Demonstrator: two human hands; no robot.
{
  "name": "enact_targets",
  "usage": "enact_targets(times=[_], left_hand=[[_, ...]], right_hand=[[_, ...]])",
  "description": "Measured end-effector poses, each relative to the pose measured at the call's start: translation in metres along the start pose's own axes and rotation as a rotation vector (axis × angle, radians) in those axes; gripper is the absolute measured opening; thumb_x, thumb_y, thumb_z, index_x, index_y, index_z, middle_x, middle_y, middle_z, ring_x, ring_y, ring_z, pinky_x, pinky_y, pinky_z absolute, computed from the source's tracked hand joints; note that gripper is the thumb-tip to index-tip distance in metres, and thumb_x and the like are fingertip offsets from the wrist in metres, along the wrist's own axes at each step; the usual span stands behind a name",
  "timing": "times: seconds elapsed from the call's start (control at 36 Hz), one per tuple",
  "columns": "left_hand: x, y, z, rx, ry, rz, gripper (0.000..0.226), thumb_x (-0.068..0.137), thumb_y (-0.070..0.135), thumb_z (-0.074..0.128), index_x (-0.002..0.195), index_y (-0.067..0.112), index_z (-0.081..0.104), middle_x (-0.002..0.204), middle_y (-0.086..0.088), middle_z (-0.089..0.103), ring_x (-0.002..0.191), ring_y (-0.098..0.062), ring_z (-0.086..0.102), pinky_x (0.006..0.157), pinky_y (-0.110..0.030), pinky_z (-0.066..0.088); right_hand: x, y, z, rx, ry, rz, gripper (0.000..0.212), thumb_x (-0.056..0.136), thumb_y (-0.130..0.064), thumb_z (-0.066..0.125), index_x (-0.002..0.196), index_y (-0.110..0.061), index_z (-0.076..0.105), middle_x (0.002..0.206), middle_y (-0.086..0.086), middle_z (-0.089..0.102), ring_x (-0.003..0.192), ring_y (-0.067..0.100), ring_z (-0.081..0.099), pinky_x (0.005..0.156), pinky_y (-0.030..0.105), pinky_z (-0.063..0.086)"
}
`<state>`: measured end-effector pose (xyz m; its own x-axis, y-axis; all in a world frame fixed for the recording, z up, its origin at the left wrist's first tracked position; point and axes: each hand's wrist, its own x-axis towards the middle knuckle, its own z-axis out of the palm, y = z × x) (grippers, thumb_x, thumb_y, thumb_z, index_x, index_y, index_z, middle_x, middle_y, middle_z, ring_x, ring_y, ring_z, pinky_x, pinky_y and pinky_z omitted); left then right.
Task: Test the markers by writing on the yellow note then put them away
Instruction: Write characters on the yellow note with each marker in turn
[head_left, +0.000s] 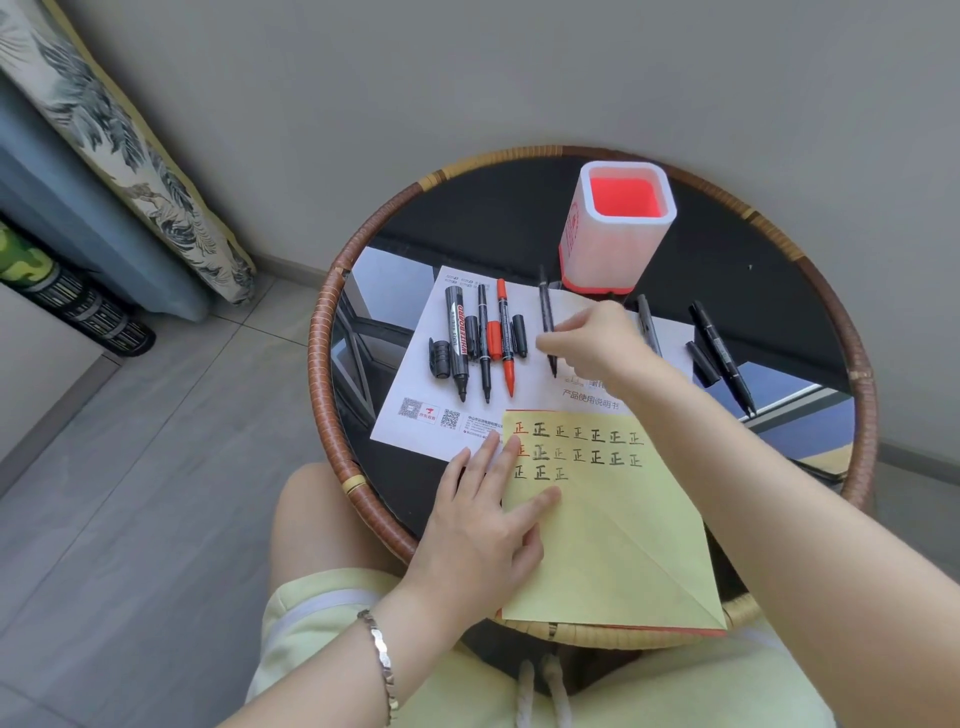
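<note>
A yellow note (608, 551) with rows of written characters lies at the table's near edge. My left hand (483, 525) lies flat on its left side, fingers spread. My right hand (597, 338) pinches a thin black marker (545, 312) above the white sheet (415, 395). On that sheet lie a thick black marker (456, 343), a slim black marker (484, 343) and a red marker (505, 338), all uncapped, with loose caps (440, 358) beside them. Further right lie a grey marker (648, 325) and a black marker (722, 358). A red-and-white pen holder (618, 228) stands behind.
The round table has a black glass top and a woven rattan rim (324, 332). A wall is close behind it. A patterned curtain (130, 150) hangs at the left over a tiled floor. My knees are under the table's near edge.
</note>
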<state>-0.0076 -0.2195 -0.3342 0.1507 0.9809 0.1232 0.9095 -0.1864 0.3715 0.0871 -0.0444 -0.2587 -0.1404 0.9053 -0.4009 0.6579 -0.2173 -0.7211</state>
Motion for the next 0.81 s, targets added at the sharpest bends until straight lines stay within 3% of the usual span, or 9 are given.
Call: enact_targets(times=[0.03,0.11,0.19,0.28,0.44,0.56,0.67,0.72,0.81], left_hand=[[0.000,0.000,0.000,0.001,0.002,0.000,0.034,0.078,0.029,0.047,0.105,0.030,0.067,0.131,-0.021,0.053,0.124,-0.038,0.048,0.102,-0.046,0.029],[0.000,0.000,0.001,-0.004,0.012,0.003,0.033,0.078,0.028,0.047,0.104,0.029,0.067,0.130,-0.022,0.054,0.123,-0.038,0.048,0.100,-0.047,0.029],[0.000,0.001,0.001,-0.010,0.021,0.009,0.032,0.077,0.028,0.047,0.103,0.028,0.068,0.130,-0.023,0.054,0.123,-0.039,0.049,0.101,-0.046,0.029],[0.002,0.002,0.001,-0.021,0.036,0.025,0.033,0.077,0.027,0.047,0.101,0.025,0.070,0.128,-0.026,0.054,0.121,-0.042,0.049,0.103,-0.044,0.028],[0.004,0.009,0.004,-0.037,0.039,0.017,0.032,0.077,0.024,0.045,0.096,0.017,0.069,0.130,-0.027,0.051,0.124,-0.041,0.047,0.107,-0.040,0.025],[0.005,0.011,0.008,-0.052,0.051,0.016,0.026,0.078,0.024,0.045,0.095,0.016,0.064,0.131,-0.026,0.051,0.125,-0.039,0.047,0.108,-0.038,0.023],[0.004,0.009,0.007,-0.053,0.042,0.026,0.026,0.078,0.025,0.044,0.101,0.019,0.054,0.133,-0.027,0.049,0.126,-0.040,0.044,0.109,-0.038,0.021],[0.004,0.009,0.006,-0.052,0.029,0.028,0.028,0.079,0.025,0.043,0.105,0.021,0.052,0.133,-0.027,0.048,0.127,-0.040,0.043,0.109,-0.038,0.020],[0.005,0.010,0.004,-0.051,0.005,0.031,0.033,0.079,0.024,0.042,0.110,0.025,0.051,0.134,-0.027,0.048,0.128,-0.041,0.042,0.109,-0.039,0.021]], right_hand=[[-0.007,0.001,-0.005,0.108,-0.016,-0.012,0.008,0.079,-0.015,0.059,0.081,-0.010,0.065,0.060,0.003,0.040,0.047,0.014,0.031,0.038,0.016,0.028],[-0.033,0.015,-0.019,0.387,0.015,-0.099,0.004,0.084,-0.014,0.059,0.086,-0.015,0.063,0.066,-0.003,0.057,0.053,0.005,0.055,0.048,0.012,0.045],[-0.066,0.036,-0.028,0.517,0.179,-0.226,0.016,0.086,-0.007,0.058,0.073,-0.016,0.053,0.063,-0.002,0.060,0.053,0.004,0.062,0.052,0.017,0.050],[-0.090,0.061,-0.028,0.549,0.220,-0.291,0.019,0.087,-0.004,0.056,0.072,-0.012,0.050,0.055,0.000,0.063,0.054,0.012,0.063,0.052,0.021,0.053],[-0.104,0.091,-0.006,0.526,0.210,-0.235,0.014,0.082,-0.007,0.065,0.077,-0.020,0.063,0.074,0.006,0.070,0.072,0.015,0.067,0.063,0.023,0.056],[-0.100,0.092,0.009,0.539,0.267,-0.194,0.009,0.080,-0.017,0.067,0.072,-0.017,0.064,0.062,0.000,0.068,0.062,0.011,0.065,0.054,0.022,0.053],[-0.093,0.090,0.026,0.562,0.373,-0.144,0.033,0.083,-0.027,0.064,0.059,-0.006,0.055,0.044,0.001,0.058,0.044,0.010,0.054,0.051,0.018,0.046],[-0.088,0.091,0.033,0.554,0.433,-0.132,0.040,0.083,-0.026,0.065,0.053,-0.004,0.049,0.038,0.001,0.053,0.039,0.009,0.049,0.048,0.015,0.042],[-0.082,0.096,0.043,0.483,0.532,-0.165,0.044,0.084,-0.017,0.065,0.047,-0.007,0.043,0.039,0.005,0.047,0.042,0.013,0.043,0.049,0.022,0.037]])
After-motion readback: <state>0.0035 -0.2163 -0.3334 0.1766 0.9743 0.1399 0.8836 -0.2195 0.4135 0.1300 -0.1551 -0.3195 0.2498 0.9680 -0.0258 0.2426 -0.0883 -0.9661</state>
